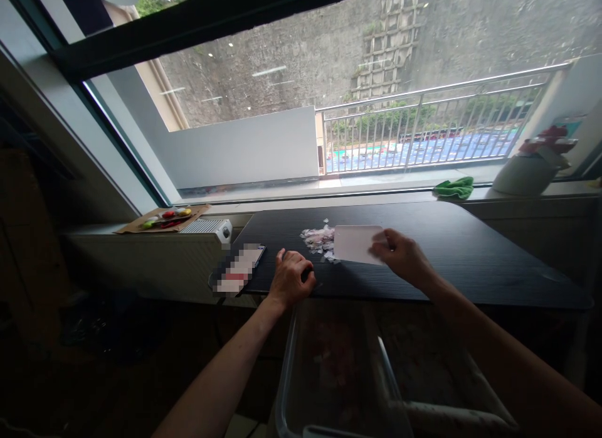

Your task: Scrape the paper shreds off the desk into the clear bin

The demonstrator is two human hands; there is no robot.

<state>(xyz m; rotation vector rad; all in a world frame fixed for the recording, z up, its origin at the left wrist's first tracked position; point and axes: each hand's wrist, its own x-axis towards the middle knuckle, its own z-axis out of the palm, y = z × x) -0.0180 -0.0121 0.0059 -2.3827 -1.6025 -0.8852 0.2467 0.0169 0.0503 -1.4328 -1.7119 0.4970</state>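
Note:
On the dark table [423,256] lies a small heap of pale, torn paper-like scraps [317,238]. My right hand [399,251] grips the right end of a flat, pale, card-like sheet [356,243]. The sheet's left edge meets the scraps, and a few loose bits lie around it. Just in front of the heap, my left hand [291,278] rests at the table's near edge with its fingers loosely curled. I see nothing held in it.
A phone [247,262] with a blurred screen lies at the table's left edge. Below the near edge stands a clear plastic bin [288,369]. A green cloth [454,187] and a pale container [524,171] sit on the windowsill. A radiator [155,256] is at left.

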